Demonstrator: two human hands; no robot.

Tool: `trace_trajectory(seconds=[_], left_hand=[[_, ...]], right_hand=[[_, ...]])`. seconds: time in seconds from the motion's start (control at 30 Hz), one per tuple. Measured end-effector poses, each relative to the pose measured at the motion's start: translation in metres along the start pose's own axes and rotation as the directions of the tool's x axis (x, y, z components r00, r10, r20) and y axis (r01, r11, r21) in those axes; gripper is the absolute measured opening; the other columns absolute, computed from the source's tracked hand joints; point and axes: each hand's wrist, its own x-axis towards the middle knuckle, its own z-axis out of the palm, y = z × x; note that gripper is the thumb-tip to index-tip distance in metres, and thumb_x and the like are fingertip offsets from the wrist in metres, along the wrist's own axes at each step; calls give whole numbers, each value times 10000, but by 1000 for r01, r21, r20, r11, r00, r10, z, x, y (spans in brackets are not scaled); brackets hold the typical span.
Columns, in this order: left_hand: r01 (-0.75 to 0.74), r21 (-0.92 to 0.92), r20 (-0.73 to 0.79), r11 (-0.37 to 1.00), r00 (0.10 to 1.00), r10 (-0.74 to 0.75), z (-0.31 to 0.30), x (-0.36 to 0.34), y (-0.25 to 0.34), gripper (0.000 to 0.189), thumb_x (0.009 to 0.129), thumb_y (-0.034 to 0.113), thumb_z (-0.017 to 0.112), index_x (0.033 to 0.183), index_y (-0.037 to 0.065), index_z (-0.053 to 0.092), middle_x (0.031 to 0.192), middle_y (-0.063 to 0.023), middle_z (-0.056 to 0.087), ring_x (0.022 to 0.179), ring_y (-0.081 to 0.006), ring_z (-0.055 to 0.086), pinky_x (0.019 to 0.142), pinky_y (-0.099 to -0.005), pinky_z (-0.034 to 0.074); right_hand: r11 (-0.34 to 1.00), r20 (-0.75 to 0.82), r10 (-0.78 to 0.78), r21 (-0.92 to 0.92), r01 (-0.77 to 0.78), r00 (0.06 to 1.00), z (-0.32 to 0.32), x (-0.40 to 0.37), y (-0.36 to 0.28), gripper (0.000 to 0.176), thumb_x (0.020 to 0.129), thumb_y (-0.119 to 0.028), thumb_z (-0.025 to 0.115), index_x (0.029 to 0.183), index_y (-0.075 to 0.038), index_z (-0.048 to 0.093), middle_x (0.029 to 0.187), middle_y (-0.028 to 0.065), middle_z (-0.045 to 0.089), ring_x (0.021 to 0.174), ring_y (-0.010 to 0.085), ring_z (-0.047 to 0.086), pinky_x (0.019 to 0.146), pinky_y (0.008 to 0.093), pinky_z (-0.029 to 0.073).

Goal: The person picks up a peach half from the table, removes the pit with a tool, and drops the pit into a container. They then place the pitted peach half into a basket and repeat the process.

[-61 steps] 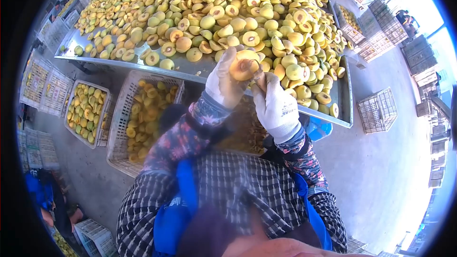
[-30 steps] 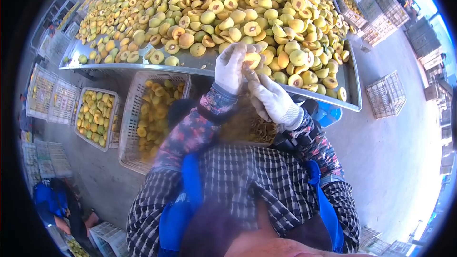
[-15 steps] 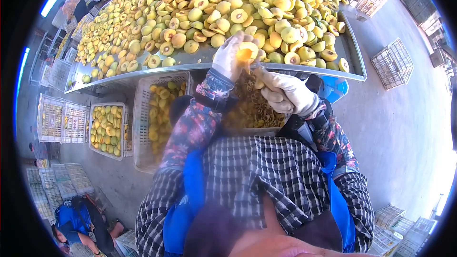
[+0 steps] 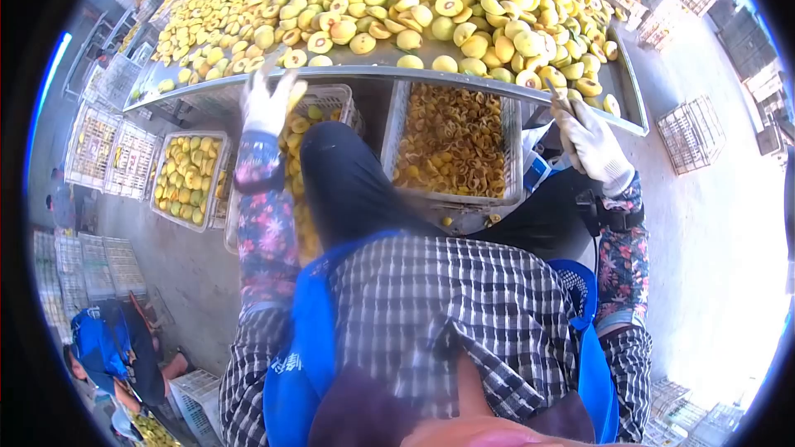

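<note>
My left hand (image 4: 269,103), in a white glove and blurred by motion, is over the left crate (image 4: 319,103), close to the table's front edge; a yellow-green fruit piece (image 4: 296,94) shows at its fingers. At the table's right front, my right hand (image 4: 584,128), also gloved, is closed on a small tool with a dark narrow tip (image 4: 552,87). Halved yellow fruit (image 4: 448,5) is heaped on the metal table (image 4: 381,71). Below, between my knees, a crate (image 4: 515,153) holds brown and orange pit pieces (image 4: 451,141).
At the left stand a crate of yellow-green fruit (image 4: 186,178) and white crates (image 4: 108,149). Another crate (image 4: 691,134) is on the floor at the right. A person in blue (image 4: 103,339) is at the lower left. More crates (image 4: 679,406) stand at the lower right.
My hands, together over the pit crate before, have moved apart, left hand to the left and right hand to the right. The opened orange fruit is no longer between them. The view has shifted.
</note>
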Motion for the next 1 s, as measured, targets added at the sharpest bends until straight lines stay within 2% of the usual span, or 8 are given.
trace_trajectory(seconds=[0.03,0.1,0.13,0.17,0.37,0.43,0.7,1.0], left_hand=[[12,295,-83,955,996,13,-18,-10,-10,532,896,334,652,1306,20,527,1305,-151,545,1247,-235,480,1046,-337,380],[-252,181,-109,951,956,274,-38,-31,-65,504,914,298,641,1310,10,521,1306,-136,545,1232,-203,475,1046,-321,376],[-92,-160,-114,983,991,74,-48,-55,-38,477,923,275,633,1309,16,526,1306,-130,547,1226,-198,480,1045,-317,376],[77,-480,-51,874,992,-116,-59,-71,-9,450,931,251,624,1307,22,531,1306,-123,550,1220,-193,486,1045,-312,377],[108,-613,-64,783,981,-185,-71,-92,5,378,953,222,592,1273,23,561,1268,-74,570,1158,-141,514,1032,-284,382],[-66,-494,-52,867,998,46,-72,-86,17,369,950,229,585,1251,17,574,1247,-84,583,1143,-133,520,1020,-285,386],[140,-738,221,660,974,41,29,-10,30,309,917,90,608,1211,-3,600,1116,-63,652,1007,-112,600,887,-246,474],[-73,173,299,982,954,18,183,124,15,357,842,337,620,1097,88,614,1092,-146,652,1001,-338,626,875,-432,497]], right_hand=[[878,95,366,293,-378,926,-10,-4,-10,216,867,-106,582,1063,-15,570,851,72,519,601,133,515,525,276,436],[696,81,600,438,-569,796,-26,-11,-33,181,926,-177,553,1034,-33,573,776,41,510,562,95,488,463,256,396],[602,102,667,510,-614,738,-36,-17,-52,249,979,-291,490,1025,-60,571,667,-3,474,492,54,442,410,236,335],[636,48,674,470,-612,737,-41,-23,-51,251,977,-308,493,1044,-75,557,619,-12,456,418,62,397,386,221,306],[645,-19,670,510,-569,742,-70,-53,-57,322,978,-343,500,1100,-46,532,610,8,484,408,72,397,388,227,321],[676,-17,627,511,-532,779,-74,-53,-68,337,979,-348,499,1106,-37,530,611,12,489,411,72,397,390,228,321],[577,94,681,540,-612,726,-57,-15,-67,258,979,-273,522,1100,-45,527,618,-19,477,398,52,360,366,218,267],[539,287,672,443,-716,683,-2,101,-15,248,983,-228,508,1139,-35,530,582,6,490,412,77,420,407,221,333]])
